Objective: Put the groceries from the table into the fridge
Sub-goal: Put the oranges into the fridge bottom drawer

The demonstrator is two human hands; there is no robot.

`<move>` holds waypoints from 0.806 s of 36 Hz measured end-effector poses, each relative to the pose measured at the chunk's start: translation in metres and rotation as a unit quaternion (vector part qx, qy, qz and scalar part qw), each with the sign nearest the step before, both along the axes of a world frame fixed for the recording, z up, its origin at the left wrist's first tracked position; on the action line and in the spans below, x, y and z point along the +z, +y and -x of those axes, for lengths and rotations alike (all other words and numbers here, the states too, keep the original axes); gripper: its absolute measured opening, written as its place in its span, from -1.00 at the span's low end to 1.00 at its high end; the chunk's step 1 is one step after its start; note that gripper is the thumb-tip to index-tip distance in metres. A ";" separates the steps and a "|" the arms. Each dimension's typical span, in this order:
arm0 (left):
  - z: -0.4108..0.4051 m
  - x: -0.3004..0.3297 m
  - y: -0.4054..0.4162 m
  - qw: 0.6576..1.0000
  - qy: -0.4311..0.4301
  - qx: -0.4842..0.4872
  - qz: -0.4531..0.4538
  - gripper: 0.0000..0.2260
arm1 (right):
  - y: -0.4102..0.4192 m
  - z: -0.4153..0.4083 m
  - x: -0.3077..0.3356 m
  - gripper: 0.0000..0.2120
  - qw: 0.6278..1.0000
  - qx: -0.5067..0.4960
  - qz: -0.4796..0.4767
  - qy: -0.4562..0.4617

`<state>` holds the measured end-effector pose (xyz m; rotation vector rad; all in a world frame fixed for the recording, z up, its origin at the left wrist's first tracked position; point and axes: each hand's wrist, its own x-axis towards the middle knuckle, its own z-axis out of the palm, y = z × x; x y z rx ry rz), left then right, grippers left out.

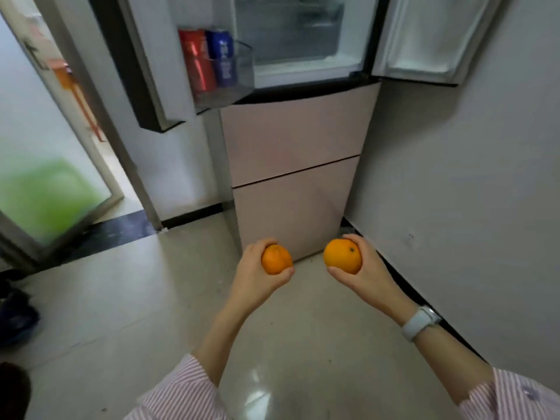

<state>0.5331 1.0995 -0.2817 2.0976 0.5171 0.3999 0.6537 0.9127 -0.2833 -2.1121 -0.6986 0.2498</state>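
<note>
Standing on a pale tiled floor (106, 298), a fridge (297, 177) fills the corner, both upper doors open. Two cans (209, 59) sit in its door; two oranges, the left hand (257, 274) gripping one orange (276, 259), the right hand (363, 268) another (342, 256).

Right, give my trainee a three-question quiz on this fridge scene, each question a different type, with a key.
1. True or false: the left hand and the right hand each hold an orange.
2. Multiple choice: where do the red can and the blue can stand? A) on the floor B) in the bin on the fridge's open left door C) on the pink drawers
3. Fill in: the white watch is on the ____ wrist.

Key
1. True: left orange, right orange.
2. B, the door bin.
3. Right.
</note>
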 end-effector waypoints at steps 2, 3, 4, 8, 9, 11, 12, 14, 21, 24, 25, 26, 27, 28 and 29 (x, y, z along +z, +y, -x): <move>-0.039 0.006 -0.012 1.000 -0.015 -0.011 -0.006 -0.48 | -0.015 -0.033 0.005 -0.37 1.000 -0.020 -0.002 -0.005; -0.059 0.010 -0.016 1.000 -0.023 -0.016 -0.009 -0.48 | -0.020 -0.048 0.008 -0.37 1.000 -0.028 -0.005 -0.009; -0.078 0.014 -0.017 0.999 -0.028 -0.021 -0.016 -0.49 | -0.023 -0.065 0.011 -0.37 0.999 -0.034 -0.008 -0.011; -0.151 0.034 -0.008 0.997 -0.050 -0.033 -0.052 -0.50 | -0.020 -0.127 0.025 -0.37 0.998 -0.045 -0.017 -0.027; -0.168 0.039 -0.002 0.996 -0.053 -0.034 -0.055 -0.50 | -0.016 -0.142 0.028 -0.37 0.998 -0.050 -0.022 -0.029; -0.203 0.049 0.011 0.996 -0.062 -0.036 -0.060 -0.50 | -0.004 -0.173 0.036 -0.37 0.997 -0.054 -0.039 -0.032; -0.220 0.054 0.018 0.995 -0.070 -0.037 -0.063 -0.50 | 0.003 -0.188 0.041 -0.37 0.997 -0.054 -0.049 -0.033; -0.256 0.065 0.036 0.992 -0.092 -0.035 -0.077 -0.50 | 0.021 -0.221 0.053 -0.36 0.996 -0.048 -0.067 -0.040; -0.392 0.124 0.115 0.977 -0.192 0.001 -0.088 -0.51 | 0.102 -0.357 0.107 -0.37 0.990 -0.026 -0.116 -0.079; -0.446 0.162 0.147 0.969 -0.228 0.023 -0.087 -0.51 | 0.140 -0.410 0.140 -0.36 0.988 0.002 -0.126 -0.086; -0.462 0.176 0.156 0.966 -0.241 0.037 -0.090 -0.51 | 0.153 -0.427 0.151 -0.35 0.987 0.008 -0.132 -0.090; -0.477 0.189 0.166 0.962 -0.252 0.053 -0.095 -0.50 | 0.164 -0.443 0.162 -0.34 0.986 0.011 -0.139 -0.095; -0.492 0.201 0.174 0.958 -0.261 0.069 -0.101 -0.50 | 0.175 -0.458 0.173 -0.33 0.984 0.013 -0.147 -0.099; -0.505 0.213 0.184 0.954 -0.268 0.083 -0.104 -0.50 | 0.186 -0.472 0.182 -0.34 0.983 0.015 -0.153 -0.102; -0.518 0.224 0.193 0.951 -0.276 0.094 -0.106 -0.50 | 0.197 -0.486 0.190 -0.35 0.982 0.016 -0.156 -0.105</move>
